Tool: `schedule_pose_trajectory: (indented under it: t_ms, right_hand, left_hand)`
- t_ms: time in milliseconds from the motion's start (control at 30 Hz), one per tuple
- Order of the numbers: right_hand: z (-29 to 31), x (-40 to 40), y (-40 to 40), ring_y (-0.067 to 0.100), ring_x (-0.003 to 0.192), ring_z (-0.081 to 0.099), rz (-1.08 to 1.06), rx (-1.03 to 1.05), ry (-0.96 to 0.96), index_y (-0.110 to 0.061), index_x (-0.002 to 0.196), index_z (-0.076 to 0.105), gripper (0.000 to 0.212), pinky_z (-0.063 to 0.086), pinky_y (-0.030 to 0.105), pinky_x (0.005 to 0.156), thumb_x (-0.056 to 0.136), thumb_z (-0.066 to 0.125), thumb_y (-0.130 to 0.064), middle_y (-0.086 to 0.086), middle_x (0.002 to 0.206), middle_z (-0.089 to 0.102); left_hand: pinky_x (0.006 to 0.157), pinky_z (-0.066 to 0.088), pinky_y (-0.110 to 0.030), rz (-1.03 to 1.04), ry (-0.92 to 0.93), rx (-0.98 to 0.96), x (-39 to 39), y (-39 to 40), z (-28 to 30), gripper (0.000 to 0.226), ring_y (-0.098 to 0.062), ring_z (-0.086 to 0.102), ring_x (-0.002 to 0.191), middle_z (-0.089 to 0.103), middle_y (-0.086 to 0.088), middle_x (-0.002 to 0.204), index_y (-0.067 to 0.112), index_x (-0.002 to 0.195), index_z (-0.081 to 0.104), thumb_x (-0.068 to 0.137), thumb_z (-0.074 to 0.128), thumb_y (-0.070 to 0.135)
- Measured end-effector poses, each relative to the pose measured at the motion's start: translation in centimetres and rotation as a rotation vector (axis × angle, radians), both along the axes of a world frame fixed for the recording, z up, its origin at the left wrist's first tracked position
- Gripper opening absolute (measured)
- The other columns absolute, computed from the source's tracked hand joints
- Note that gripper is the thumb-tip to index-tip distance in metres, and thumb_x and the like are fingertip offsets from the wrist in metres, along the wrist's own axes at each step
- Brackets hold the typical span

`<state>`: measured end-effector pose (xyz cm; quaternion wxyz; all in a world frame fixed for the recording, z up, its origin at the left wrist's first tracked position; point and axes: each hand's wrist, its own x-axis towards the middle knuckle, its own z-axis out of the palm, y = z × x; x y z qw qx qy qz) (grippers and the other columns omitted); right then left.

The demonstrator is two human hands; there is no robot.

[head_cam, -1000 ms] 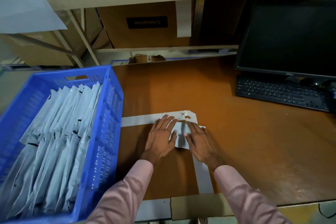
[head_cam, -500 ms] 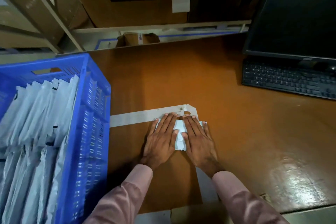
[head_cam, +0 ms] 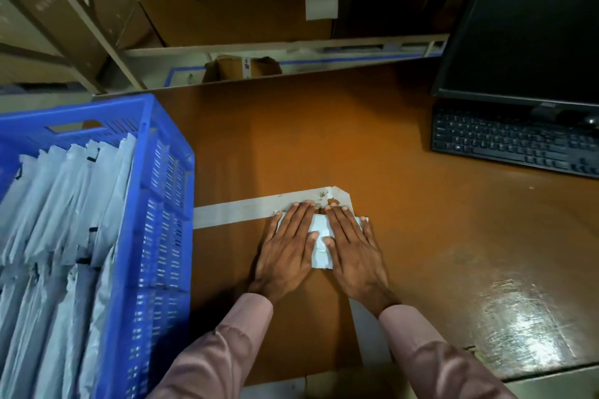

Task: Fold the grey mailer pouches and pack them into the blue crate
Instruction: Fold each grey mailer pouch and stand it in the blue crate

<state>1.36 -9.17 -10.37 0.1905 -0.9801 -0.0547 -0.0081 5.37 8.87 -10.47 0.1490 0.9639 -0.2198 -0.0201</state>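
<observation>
Blue slotted plastic crate [head_cam: 168,172], at my left on the brown wooden desk [head_cam: 405,204]: already well stocked. It holds 2 runs of folded grey plastic mailer pouches [head_cam: 81,197], stood on edge and packed side by side; the exact count cannot be read. By my judgement, most of the packing is done.

Item in hand: 1 small folded grey mailer pouch [head_cam: 320,244], flat on the desk, lying over the corner of the pale tape outline [head_cam: 233,209]. Folded, or nearly so; not yet in the crate. Left to do, as I judge it: finish the crease, lift, and slot it in with the rest.

My left hand [head_cam: 287,248]: palm down, fingers straight and close together, pressed flat on the pouch's left part. My right hand [head_cam: 353,253]: the same on the right part. Only a strip of pouch shows between my 2 thumbs, plus small corners past my outer fingers. Neither hand pinches anything.
</observation>
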Motion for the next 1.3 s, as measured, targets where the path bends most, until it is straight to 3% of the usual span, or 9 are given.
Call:
schedule_pose_trajectory:
  t_ms: [167,267,467,700,1033,1167,1300]
  right_hand:
    - [0.2,-0.3,-0.7,0.007,0.159,0.001,0.057,0.087,0.013,-0.023,0.166,0.016,0.061,0.007,0.047,0.13,0.111,0.021,-0.049,-0.006,0.173,0.013]
    - [0.8,-0.7,-1.7,0.005,0.158,-0.005,0.151,0.001,0.017,-0.024,0.166,0.009,0.065,0.006,0.043,0.13,0.11,0.019,-0.055,-0.008,0.173,0.008]
    - [0.4,-0.7,-2.0,0.005,0.158,-0.008,0.158,-0.09,-0.006,-0.025,0.166,0.003,0.064,0.003,0.039,0.13,0.112,0.023,-0.053,-0.008,0.173,0.004]
    - [-0.3,-0.3,-2.1,0.006,0.159,0.0,0.146,-0.052,-0.024,-0.024,0.166,0.011,0.064,0.006,0.038,0.13,0.112,0.035,-0.047,-0.007,0.173,0.013]
    - [0.3,0.0,-3.0,0.006,0.159,-0.002,0.194,0.042,0.052,-0.026,0.166,0.011,0.069,0.011,0.042,0.13,0.108,0.03,-0.058,-0.008,0.173,0.011]
    - [0.4,-0.6,-3.3,0.006,0.159,0.0,0.164,-0.012,0.022,-0.027,0.166,0.01,0.071,0.008,0.035,0.129,0.107,0.03,-0.062,-0.009,0.173,0.009]
    - [0.4,-0.5,-3.4,0.004,0.158,0.002,0.155,-0.001,0.027,-0.027,0.166,0.012,0.07,0.006,0.033,0.128,0.108,0.031,-0.061,-0.009,0.173,0.012]
  left_hand:
    - [0.129,0.001,-0.042,-0.126,0.066,-0.027,0.2,1.7,0.5,0.064,-0.004,-0.003,0.158,0.007,0.012,0.173,0.027,0.166,0.01,0.109,0.015,0.055]
    - [0.128,-0.006,-0.035,-0.177,0.026,-0.008,0.2,2.9,0.6,0.065,-0.003,0.001,0.158,0.007,0.016,0.172,0.031,0.166,0.011,0.108,0.023,0.058]
    - [0.129,0.005,-0.04,-0.157,-0.012,-0.006,0.0,2.6,0.2,0.063,-0.003,0.005,0.158,0.016,0.014,0.171,0.03,0.166,0.016,0.109,0.027,0.055]
    - [0.13,0.003,-0.04,-0.157,-0.006,-0.025,0.2,2.6,-0.2,0.061,-0.004,0.006,0.158,0.018,0.013,0.171,0.028,0.165,0.018,0.11,0.028,0.052]
    - [0.129,0.009,-0.044,-0.203,0.087,-0.134,0.7,3.4,0.7,0.067,-0.007,0.012,0.158,0.02,0.011,0.171,0.029,0.164,0.023,0.105,0.033,0.059]
    - [0.129,0.004,-0.039,-0.182,0.042,-0.09,0.4,4.6,1.0,0.068,-0.006,0.006,0.159,0.016,0.014,0.171,0.035,0.165,0.019,0.105,0.038,0.06]
    - [0.13,0.007,-0.044,-0.18,0.039,-0.091,0.6,4.5,0.9,0.066,-0.008,0.011,0.158,0.023,0.013,0.17,0.035,0.164,0.023,0.105,0.04,0.059]
